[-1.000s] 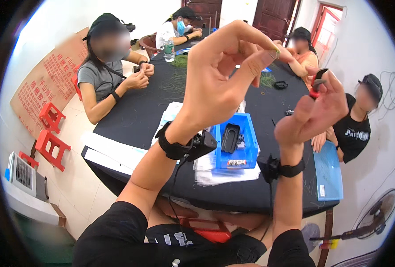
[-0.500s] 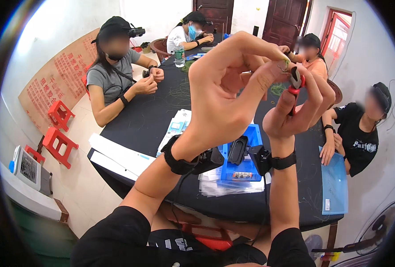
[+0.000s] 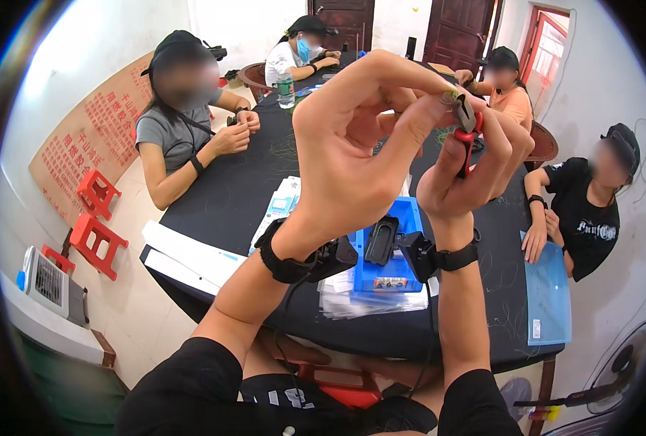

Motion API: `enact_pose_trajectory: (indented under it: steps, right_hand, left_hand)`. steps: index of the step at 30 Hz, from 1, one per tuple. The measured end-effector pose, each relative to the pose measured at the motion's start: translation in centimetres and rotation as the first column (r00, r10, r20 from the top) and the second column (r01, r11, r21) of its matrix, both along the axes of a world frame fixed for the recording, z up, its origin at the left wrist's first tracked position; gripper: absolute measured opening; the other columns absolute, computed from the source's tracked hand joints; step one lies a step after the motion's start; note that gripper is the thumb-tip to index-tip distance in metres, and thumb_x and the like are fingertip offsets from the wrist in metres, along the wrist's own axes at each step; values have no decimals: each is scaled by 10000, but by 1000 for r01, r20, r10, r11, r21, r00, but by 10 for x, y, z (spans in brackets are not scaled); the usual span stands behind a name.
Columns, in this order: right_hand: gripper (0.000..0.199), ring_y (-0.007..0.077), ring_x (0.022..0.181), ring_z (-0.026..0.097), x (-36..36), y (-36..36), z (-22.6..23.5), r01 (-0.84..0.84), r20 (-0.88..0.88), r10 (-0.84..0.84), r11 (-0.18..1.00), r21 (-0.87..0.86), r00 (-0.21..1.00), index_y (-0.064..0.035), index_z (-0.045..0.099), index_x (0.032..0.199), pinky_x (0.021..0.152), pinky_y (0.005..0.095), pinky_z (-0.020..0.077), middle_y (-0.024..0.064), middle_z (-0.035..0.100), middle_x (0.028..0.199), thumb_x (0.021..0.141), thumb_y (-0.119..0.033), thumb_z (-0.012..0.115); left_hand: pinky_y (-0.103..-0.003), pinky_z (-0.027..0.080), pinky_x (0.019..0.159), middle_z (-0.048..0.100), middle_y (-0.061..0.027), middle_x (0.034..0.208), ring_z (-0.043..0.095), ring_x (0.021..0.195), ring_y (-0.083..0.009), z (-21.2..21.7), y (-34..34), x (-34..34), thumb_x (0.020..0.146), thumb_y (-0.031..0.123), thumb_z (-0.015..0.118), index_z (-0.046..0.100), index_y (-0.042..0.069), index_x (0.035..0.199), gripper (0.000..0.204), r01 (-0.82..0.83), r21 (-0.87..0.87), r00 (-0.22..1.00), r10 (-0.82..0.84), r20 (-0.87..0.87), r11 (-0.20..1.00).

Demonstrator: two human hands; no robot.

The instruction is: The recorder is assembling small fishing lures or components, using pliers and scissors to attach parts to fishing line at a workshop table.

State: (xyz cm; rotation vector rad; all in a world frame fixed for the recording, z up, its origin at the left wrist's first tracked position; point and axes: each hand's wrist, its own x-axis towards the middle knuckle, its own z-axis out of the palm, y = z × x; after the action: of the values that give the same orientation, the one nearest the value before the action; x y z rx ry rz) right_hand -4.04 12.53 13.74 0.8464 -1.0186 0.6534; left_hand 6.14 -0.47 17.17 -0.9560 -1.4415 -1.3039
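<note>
Both hands are raised above the table, close together. My left hand [image 3: 363,134] pinches a tiny green strand [image 3: 450,96] between thumb and forefinger; what else is in the pinch is too small to make out. Wrapped in my right hand [image 3: 479,163] is a pair of small red-handled nippers [image 3: 464,138]. Their metal jaws point up and lie right beside the left fingertips, against the green strand or very near it. Part of the handles is hidden by the right fingers.
Below my hands a blue tray [image 3: 366,280] holds a black case, on clear plastic bags [image 3: 337,301]. White sheets [image 3: 192,258] lie left, a blue folder [image 3: 548,305] right. Loose green thread [image 3: 283,145] litters the black tablecloth [image 3: 206,196]. Several people sit around; red stools [image 3: 97,247] stand left.
Both hands have shifted slightly left in the picture. The nippers' jaws have come closer to the left fingertips and the green strand.
</note>
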Motion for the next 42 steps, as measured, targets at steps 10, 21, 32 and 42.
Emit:
enact_pose_trajectory:
  steps: [10, 21, 32, 42]
  right_hand:
    - [340, 288, 719, 611, 1, -7, 2, -212, 25, 212, 977, -16, 977, 11, 673, 1126, 602, 388, 491, 144, 634, 872, 990, -300, 690]
    - [297, 247, 595, 595, 4, -6, -7, -328, 224, 311, 943, 45, 924, 7, 669, 1037, 509, 345, 475, 103, 578, 779, 886, -215, 796]
    - [221, 265, 634, 621, 2, -13, -14, -358, 253, 341, 933, 24, 905, 30, 673, 1063, 561, 330, 504, 142, 624, 814, 920, -127, 734]
    - [172, 235, 636, 603, 2, -16, -24, -483, 383, 453, 875, -19, 805, 25, 679, 1052, 580, 315, 481, 123, 612, 783, 962, -121, 677]
  left_hand:
    - [-248, 596, 806, 702, -53, 885, 665, 811, -61, 0, -1, 0, 968, -96, 619, 674, -75, 1121, 164, -52, 11, 998, 51, 39, 999]
    - [-198, 464, 613, 696, -33, 796, 609, 678, -43, -3, 5, -7, 988, -15, 651, 677, -39, 1090, 108, -176, 70, 984, 177, -6, 982]
    - [-309, 666, 763, 699, -93, 823, 763, 845, -193, -6, -2, -11, 987, -66, 611, 654, -91, 1092, 117, -218, 50, 976, 217, 17, 975]
    - [-254, 630, 666, 622, -13, 732, 751, 779, -149, -8, 8, -14, 955, -86, 620, 675, -63, 987, 68, -230, 165, 973, 228, 31, 959]
